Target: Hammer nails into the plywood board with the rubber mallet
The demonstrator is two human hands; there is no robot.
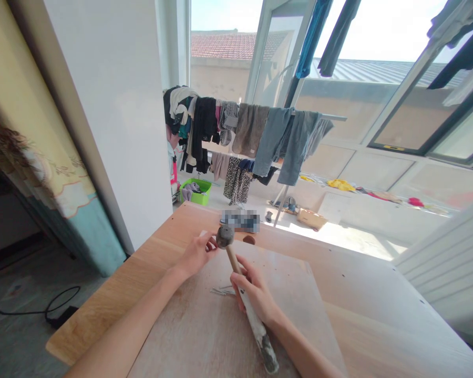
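My right hand is wrapped round the wooden handle of a hammer. The hammer slants across the board, its dark rounded head up and away from me and its worn, grey-stained handle end near me. Just left of the head, my left hand has its fingers pinched together; what they hold, if anything, is hidden. Under both hands lies a flat wooden board. Several thin nails lie loose on it, left of my right hand and partly covered by it.
The board rests on a wooden table. A blurred-out item and a brown round spot are by its far edge. Beyond stand a laundry rack with clothes and a green basket. At left are a curtain and a cable on the floor.
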